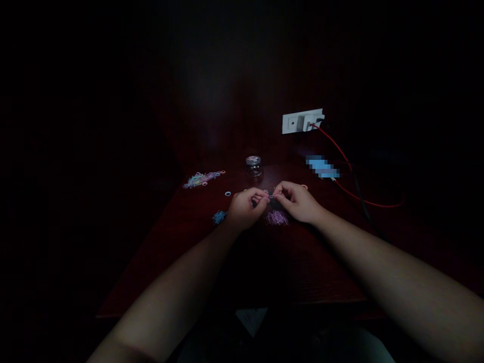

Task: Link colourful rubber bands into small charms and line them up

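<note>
Between my two hands a small pale purple rubber band (270,196) is stretched above the table. My left hand (248,206) pinches one end with thumb and fingertips. The other end is pinched by my right hand (297,200). Just below the hands lies a pile of purple rubber bands (277,218). A pile of blue rubber bands (219,217) is beside my left hand, partly covered by it. One loose blue band (227,193) lies farther back, and an orange band (304,187) shows behind my right hand.
A mixed heap of coloured bands (202,179) lies at the back left of the dark red table (181,242). Behind my hands stands a clear lidded jar (253,166). A red cable (336,141) runs from the wall socket (292,123) to a blurred-out blue device (322,166).
</note>
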Demonstrator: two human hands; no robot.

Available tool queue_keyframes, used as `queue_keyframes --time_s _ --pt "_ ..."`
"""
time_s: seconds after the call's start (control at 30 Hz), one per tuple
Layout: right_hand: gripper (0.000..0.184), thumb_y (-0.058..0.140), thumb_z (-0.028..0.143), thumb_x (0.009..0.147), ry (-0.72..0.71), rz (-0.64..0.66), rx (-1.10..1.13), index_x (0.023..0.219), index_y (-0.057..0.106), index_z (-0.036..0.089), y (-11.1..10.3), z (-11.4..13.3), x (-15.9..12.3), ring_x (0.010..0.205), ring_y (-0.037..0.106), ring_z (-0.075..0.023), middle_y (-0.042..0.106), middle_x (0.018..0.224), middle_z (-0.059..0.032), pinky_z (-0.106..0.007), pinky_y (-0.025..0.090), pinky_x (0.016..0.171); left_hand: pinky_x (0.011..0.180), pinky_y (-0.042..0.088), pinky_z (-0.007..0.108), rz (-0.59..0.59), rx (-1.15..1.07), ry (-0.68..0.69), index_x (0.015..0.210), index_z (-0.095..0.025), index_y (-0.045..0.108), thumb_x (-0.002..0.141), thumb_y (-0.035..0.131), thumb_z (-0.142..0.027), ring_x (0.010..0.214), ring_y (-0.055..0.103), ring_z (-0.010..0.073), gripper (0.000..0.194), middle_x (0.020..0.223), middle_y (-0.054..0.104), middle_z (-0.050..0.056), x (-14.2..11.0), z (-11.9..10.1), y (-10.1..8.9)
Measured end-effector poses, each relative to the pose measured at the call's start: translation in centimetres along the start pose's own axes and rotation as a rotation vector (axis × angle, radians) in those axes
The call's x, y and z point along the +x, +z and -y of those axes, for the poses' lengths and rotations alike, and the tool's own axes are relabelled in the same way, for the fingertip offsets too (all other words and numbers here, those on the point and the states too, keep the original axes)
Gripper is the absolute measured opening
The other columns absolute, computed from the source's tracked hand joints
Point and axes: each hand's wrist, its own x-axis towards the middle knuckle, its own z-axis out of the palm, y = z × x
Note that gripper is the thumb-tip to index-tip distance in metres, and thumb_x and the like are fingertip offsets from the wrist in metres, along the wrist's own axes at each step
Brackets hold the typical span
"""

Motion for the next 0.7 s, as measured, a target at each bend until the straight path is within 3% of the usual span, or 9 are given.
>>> queue_keyframes --time_s 0.33,0.53,0.7 --pt "0.017 0.052 0.029 0.085 0.013 -0.037 0.045 0.081 0.061 0.015 0.08 0.11 0.05 0.062 0.052 -0.0122 0.062 0.073 -0.0032 -0.025 0.039 0.060 0.062 0.052 0.023 -0.014 -0.026 0.001 0.086 -0.016 0.067 0.081 0.059 -0.025 0.069 0.065 0.0125 0.012 0.082 0.072 0.005 0.07 0.19 0.04" --pt "0.014 0.053 0.027 0.083 0.002 -0.023 0.056 0.080 0.059 0.015 0.26 0.02 0.07 0.057 0.045 -0.0103 0.054 0.065 0.0001 -0.024 0.036 0.056 0.061 0.050 0.021 -0.089 -0.006 -0.022 0.081 -0.016 0.065 0.079 0.061 -0.024 0.064 0.061 0.0095 0.009 0.074 0.068 0.002 0.21 0.01 0.05" --pt "0.013 0.054 0.025 0.082 0.000 -0.046 0.051 0.079 0.059 0.014 0.29 -0.04 0.08 0.054 0.043 -0.0093 0.053 0.064 0.0006 -0.023 0.033 0.053 0.061 0.049 0.020 -0.083 0.010 -0.014 0.080 -0.016 0.063 0.079 0.061 -0.023 0.063 0.059 0.0090 0.008 0.072 0.066 0.001 0.22 -0.06 -0.06"
